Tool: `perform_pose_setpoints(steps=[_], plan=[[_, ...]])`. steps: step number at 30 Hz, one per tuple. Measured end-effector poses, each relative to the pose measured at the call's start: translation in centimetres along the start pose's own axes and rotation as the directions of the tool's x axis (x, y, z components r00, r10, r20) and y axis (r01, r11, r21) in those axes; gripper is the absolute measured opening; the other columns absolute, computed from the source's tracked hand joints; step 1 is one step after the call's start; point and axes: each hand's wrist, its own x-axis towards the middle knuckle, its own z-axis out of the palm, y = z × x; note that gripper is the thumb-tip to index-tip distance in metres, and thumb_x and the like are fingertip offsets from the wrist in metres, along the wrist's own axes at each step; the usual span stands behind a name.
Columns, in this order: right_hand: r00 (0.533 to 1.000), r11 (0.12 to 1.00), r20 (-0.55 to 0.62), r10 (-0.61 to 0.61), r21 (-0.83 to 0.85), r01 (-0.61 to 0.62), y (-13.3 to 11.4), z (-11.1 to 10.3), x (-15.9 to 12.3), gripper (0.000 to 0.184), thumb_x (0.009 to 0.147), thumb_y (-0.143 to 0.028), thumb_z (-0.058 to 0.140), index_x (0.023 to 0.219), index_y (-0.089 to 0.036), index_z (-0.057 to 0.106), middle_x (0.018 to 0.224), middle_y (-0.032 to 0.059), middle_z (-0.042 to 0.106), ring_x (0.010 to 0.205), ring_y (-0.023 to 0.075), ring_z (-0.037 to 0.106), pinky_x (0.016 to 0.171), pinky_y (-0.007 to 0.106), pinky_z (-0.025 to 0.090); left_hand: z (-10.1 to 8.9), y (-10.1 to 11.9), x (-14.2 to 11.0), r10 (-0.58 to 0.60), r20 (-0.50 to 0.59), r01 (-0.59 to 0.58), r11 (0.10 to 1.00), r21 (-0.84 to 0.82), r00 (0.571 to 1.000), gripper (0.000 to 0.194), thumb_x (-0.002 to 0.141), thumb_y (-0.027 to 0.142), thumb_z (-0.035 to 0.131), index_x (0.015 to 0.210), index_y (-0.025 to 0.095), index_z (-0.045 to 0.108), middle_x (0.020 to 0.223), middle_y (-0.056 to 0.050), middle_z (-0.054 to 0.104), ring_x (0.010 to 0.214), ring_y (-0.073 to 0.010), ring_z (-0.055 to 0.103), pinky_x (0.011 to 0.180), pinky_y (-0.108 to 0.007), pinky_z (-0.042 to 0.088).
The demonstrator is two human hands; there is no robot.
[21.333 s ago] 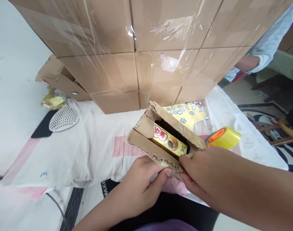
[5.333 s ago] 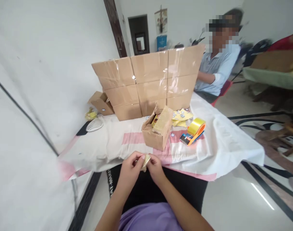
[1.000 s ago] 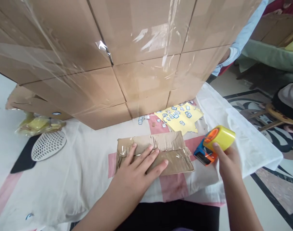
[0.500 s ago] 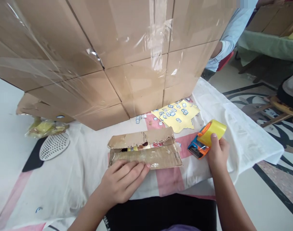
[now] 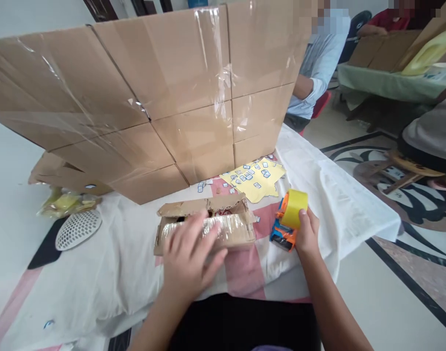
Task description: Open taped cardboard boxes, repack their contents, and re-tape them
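Note:
A small cardboard box [image 5: 237, 233] with torn, taped flaps lies on the cloth in front of me. Its flaps stand a little apart, and a bit of red print shows in the gap. My left hand [image 5: 190, 248] is over the front flap, fingers spread and slightly blurred, holding nothing; whether the fingertips touch the box I cannot tell. To the right of the box, my right hand [image 5: 308, 231] is closed round a tape dispenser [image 5: 284, 236], orange and blue, carrying a yellow roll of tape [image 5: 296, 208].
A large taped cardboard panel [image 5: 193, 131] stands across the table. Yellow paper [image 5: 257, 187] with small labels lies before it. At left are a white perforated oval piece [image 5: 78, 230] and a plastic bag [image 5: 65, 201]. A person in a light-blue sleeve [image 5: 327, 63] sits behind; a wooden stool [image 5: 409, 165] stands right.
My left hand has lifted off its flat hold on the front flap and its fingers have spread. The front flap has risen somewhat. The view has tilted up; my right hand still holds the tape dispenser.

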Motion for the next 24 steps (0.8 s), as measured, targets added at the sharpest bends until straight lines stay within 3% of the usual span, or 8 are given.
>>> perform_pose_setpoints(steps=[2,5,7,10,13,16,19,24], plan=[[1.0,0.999,0.008,-0.005,0.041,0.005,0.1,0.1,-0.1,0.045,0.089,-0.062,0.061,0.097,-0.019,0.071,0.085,0.0086,0.074,0.073,0.0256,0.071,0.063,0.037,0.057,0.0,-0.4,2.1,-0.114,0.202,0.114,0.993,0.014,0.973,0.054,0.096,0.048,0.057,0.141,0.019,0.059,0.144,-0.018,0.062,0.133,-0.0373,0.056,0.112,-0.053,0.036],[0.999,0.996,0.038,-0.033,0.082,0.03,0.1,0.3,0.0,0.042,0.09,-0.06,0.062,0.097,-0.019,0.07,0.086,0.0077,0.075,0.072,0.0248,0.072,0.065,0.037,0.058,-0.1,0.2,4.2,-0.169,0.353,0.163,0.986,0.046,0.92,0.046,0.102,0.046,0.044,0.127,0.017,0.068,0.134,-0.02,0.068,0.117,-0.0391,0.066,0.097,-0.054,0.047],[0.998,0.993,0.05,-0.037,0.114,0.031,0.1,0.5,0.0,0.043,0.089,-0.06,0.063,0.097,-0.018,0.07,0.086,0.008,0.076,0.073,0.0253,0.073,0.067,0.037,0.059,-0.1,1.5,4.6,-0.196,0.343,0.174,0.98,0.096,0.919,0.04,0.102,0.042,0.045,0.119,0.016,0.07,0.121,-0.019,0.074,0.103,-0.0364,0.07,0.085,-0.048,0.051],[0.999,0.985,0.031,-0.039,0.166,0.033,-0.3,0.7,-0.7,0.051,0.088,-0.066,0.058,0.094,-0.016,0.069,0.083,0.0092,0.076,0.073,0.026,0.074,0.068,0.039,0.06,-0.2,4.3,3.6,-0.202,0.186,0.187,0.978,0.097,0.961,0.029,0.101,0.032,0.05,0.12,0.019,0.068,0.116,-0.014,0.075,0.101,-0.0308,0.07,0.092,-0.047,0.049],[0.998,0.972,0.016,-0.068,0.226,0.062,-1.2,0.6,-2.9,0.062,0.093,-0.071,0.043,0.098,-0.015,0.069,0.082,0.0101,0.076,0.075,0.0271,0.075,0.071,0.041,0.061,0.5,8.1,1.5,-0.192,0.048,0.196,0.976,-0.09,0.98,0.023,0.099,0.029,0.056,0.114,0.021,0.071,0.111,-0.009,0.074,0.103,-0.0275,0.067,0.096,-0.046,0.045],[0.992,0.95,0.058,-0.113,0.299,0.091,-2.8,0.0,-6.0,0.064,0.096,-0.072,0.035,0.097,-0.018,0.07,0.083,0.0108,0.076,0.081,0.0281,0.075,0.074,0.042,0.062,2.0,12.3,-0.4,-0.312,0.182,0.361,0.824,-0.437,0.932,0.03,0.089,0.04,0.07,0.113,0.022,0.073,0.108,-0.01,0.069,0.104,-0.0293,0.063,0.092,-0.046,0.047],[0.987,0.949,0.093,-0.134,0.298,0.101,-4.2,-0.9,-8.2,0.06,0.096,-0.072,0.039,0.091,-0.021,0.07,0.082,0.0091,0.075,0.079,0.0271,0.074,0.072,0.042,0.062,3.3,15.5,-1.4,-0.389,0.322,0.504,0.614,-0.608,0.863,0.021,0.088,0.037,0.069,0.1,0.02,0.075,0.098,-0.008,0.062,0.095,-0.0249,0.064,0.087,-0.04,0.052],[0.994,0.965,0.014,-0.106,0.242,0.099,-4.1,-2.9,-8.9,0.06,0.09,-0.075,0.05,0.064,-0.022,0.06,0.057,0.0036,0.061,0.054,0.0196,0.058,0.053,0.034,0.053,3.8,18.1,-0.9,-0.381,0.343,0.507,0.529,-0.681,0.859,0.02,0.091,0.034,0.064,0.082,0.019,0.074,0.087,-0.006,0.061,0.084,-0.0199,0.063,0.077,-0.034,0.052]])
